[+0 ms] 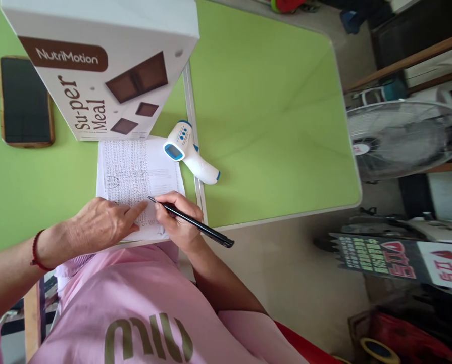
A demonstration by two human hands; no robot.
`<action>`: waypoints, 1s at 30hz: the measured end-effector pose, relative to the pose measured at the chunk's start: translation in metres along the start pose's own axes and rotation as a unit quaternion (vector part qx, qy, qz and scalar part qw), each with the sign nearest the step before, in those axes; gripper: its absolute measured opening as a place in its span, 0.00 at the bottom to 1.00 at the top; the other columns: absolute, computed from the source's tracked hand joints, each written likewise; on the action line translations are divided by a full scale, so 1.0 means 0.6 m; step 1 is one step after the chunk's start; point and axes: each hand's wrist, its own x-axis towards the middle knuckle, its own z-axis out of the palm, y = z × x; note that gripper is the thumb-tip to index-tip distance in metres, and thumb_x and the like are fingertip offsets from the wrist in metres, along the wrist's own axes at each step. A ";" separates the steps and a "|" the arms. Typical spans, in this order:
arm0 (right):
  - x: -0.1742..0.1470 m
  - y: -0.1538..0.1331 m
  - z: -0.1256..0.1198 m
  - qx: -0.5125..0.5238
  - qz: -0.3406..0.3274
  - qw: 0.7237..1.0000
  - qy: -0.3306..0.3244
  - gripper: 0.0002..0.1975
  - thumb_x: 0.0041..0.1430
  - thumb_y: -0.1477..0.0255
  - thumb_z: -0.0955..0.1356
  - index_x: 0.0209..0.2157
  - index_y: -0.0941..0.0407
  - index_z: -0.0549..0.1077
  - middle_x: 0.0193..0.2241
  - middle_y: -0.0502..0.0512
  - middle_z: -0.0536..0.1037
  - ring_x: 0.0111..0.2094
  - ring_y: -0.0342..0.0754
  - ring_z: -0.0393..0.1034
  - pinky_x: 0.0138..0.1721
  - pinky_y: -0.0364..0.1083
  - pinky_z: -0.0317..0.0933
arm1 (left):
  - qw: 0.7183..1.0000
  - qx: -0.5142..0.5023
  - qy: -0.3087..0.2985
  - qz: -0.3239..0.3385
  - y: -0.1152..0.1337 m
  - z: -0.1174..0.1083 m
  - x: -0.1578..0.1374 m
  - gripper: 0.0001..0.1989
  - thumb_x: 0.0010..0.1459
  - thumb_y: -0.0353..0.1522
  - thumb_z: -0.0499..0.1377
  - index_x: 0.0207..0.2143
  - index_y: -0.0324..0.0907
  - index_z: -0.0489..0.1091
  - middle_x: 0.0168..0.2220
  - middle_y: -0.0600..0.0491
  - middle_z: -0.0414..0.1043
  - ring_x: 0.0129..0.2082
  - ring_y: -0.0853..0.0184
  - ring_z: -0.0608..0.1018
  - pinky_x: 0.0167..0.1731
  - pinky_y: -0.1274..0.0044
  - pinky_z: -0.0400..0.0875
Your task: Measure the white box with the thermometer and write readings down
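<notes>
A sheet of paper (165,177) covered with dense handwriting lies at the near edge of the green table. My right hand (180,217) grips a black pen (199,225), its tip at the written lines. Flat on the lower left of the sheet rests my left hand (104,222), index finger stretched toward the pen tip and holding nothing. Beyond the sheet's right edge lies a white and blue infrared thermometer (188,151). A tall white NutriMotion box (97,60) stands at the paper's far edge, hiding what is behind it.
A dark-screened phone (26,101) in a brown case lies left of the box. The green table (271,111) has a metal seam beside the thermometer and ends at the right. Past that edge stand a fan (396,141) and a printed sign (385,258).
</notes>
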 end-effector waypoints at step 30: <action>0.000 0.003 0.002 -0.016 0.001 1.000 0.004 0.04 0.60 0.76 0.66 0.33 0.53 0.72 0.24 0.49 0.78 0.24 0.42 0.72 0.27 0.41 0.67 | 1.000 0.010 -0.026 -0.004 0.000 -0.003 0.001 0.16 0.67 0.33 0.54 0.54 0.34 0.62 0.21 0.57 0.71 0.15 0.66 0.73 0.14 0.76 0.52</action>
